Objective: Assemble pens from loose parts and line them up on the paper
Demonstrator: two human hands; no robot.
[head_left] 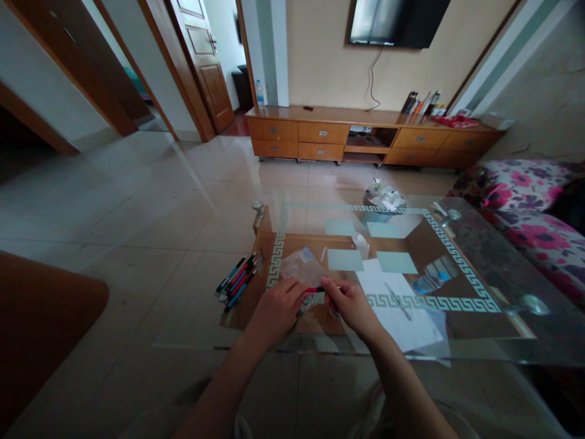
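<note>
Head view shows our left hand (pixel 278 308) and right hand (pixel 350 303) meeting over the near edge of the glass table (pixel 479 341), both pinched shut on a slim red-and-black pen (pixel 316 290) held level between the fingertips. We judge the pen light, stiff and smooth, so a pinch at each end of the barrel suits it; a mid-barrel grip would let it roll. At 12 o'clock from the hands lies a crinkly clear plastic bag (pixel 301 264), limp and slippery by its look. At 9 o'clock sits a bundle of pens (pixel 236 280); at 3 o'clock, a white paper sheet (pixel 397 308).
</note>
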